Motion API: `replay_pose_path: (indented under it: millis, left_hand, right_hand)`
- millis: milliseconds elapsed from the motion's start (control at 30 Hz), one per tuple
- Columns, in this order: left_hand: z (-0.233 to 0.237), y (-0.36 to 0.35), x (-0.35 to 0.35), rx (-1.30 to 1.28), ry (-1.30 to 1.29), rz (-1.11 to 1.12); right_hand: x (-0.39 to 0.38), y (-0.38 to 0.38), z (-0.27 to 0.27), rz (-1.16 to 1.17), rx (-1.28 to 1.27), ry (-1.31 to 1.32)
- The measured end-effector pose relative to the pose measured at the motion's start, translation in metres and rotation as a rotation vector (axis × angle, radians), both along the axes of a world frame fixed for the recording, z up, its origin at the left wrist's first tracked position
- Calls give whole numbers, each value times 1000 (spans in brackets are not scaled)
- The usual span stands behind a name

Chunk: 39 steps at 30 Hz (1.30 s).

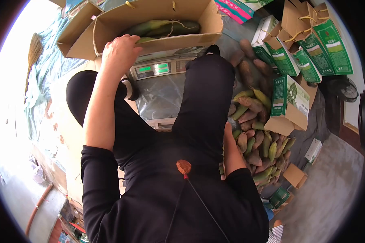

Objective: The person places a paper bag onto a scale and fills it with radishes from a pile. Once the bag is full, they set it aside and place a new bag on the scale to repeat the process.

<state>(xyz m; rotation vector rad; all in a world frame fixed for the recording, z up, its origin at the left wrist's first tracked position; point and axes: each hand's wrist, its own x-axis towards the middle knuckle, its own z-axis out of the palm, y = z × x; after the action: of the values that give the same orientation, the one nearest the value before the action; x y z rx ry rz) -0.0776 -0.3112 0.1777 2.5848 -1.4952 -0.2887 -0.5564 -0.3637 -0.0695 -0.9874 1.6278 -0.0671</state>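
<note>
My left hand (121,50) is at the near rim of an open cardboard box (166,45), its fingers bent over the edge. Long green gourd-like vegetables (166,28) lie inside; a paler green one shows beside my fingertips. Below the box is the display of a digital scale (153,69), lit green. Beyond my knee, my right hand (228,130) hangs low beside a heap of green and brown gourd-like vegetables (267,152). My thigh hides most of its fingers, so whether it holds anything does not show.
Several green-printed cartons (332,44) with yellow cord handles stand at the upper right. Another open carton (290,103) leans beside the heap. A black fan (344,90) is by the right wall. Blue plastic sheeting (48,69) and a straw broom (34,52) are at the left.
</note>
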Motion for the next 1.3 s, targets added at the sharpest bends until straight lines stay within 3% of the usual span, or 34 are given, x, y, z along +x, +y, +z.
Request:
replay_pose_path:
  millis: [33, 67, 167, 300, 467, 533, 600, 667, 733, 833, 967, 1067, 1133, 1200, 1300]
  left_hand:
    - [1, 1, 1, -4, 5, -17]
    - [2, 1, 0, -11, -8, -13]
    - [-1, -2, 1, -10, -12, -27]
    - [-2, -4, 0, 10, 8, -18]
    - [-6, -6, -1, 11, 25, 9]
    - [-11, -6, 1, 9, 29, 0]
    - [-7, -7, 0, 43, 41, 25]
    - [-5, -6, 0, 39, 21, 19]
    - [-1, -9, -4, 54, 8, 40]
    - [-1, -12, -5, 76, 2, 54]
    - [-3, -13, -7, 82, -4, 61]
    - [1, -15, -7, 93, -11, 58]
    - [1, -16, -9, 95, 20, 67]
    - [-6, -15, -6, 68, 51, 54]
    - [-10, -13, -5, 1, -6, -28]
  right_hand:
    - [4, 0, 0, -206, 66, -73]
    - [6, 0, -1, -232, 55, -64]
    - [3, -1, -15, -221, 89, -194]
    - [21, -3, 13, -31, 40, -12]
    - [12, -14, -6, -39, 57, -14]
    - [-11, -28, -38, 77, -164, -77]
    - [-41, -56, -79, 356, -573, 35]
    - [-27, -83, -32, 359, -596, 52]
    - [-14, -103, -4, -26, -215, -112]
    - [-4, -117, 6, -132, -180, -76]
    - [-1, -121, 7, -106, -183, -58]
    - [-14, -125, -28, -46, -219, -60]
    - [-35, -137, -60, 255, -596, 134]
    - [-25, -144, -28, 387, -747, 332]
    - [-11, -166, 7, 370, -811, 416]
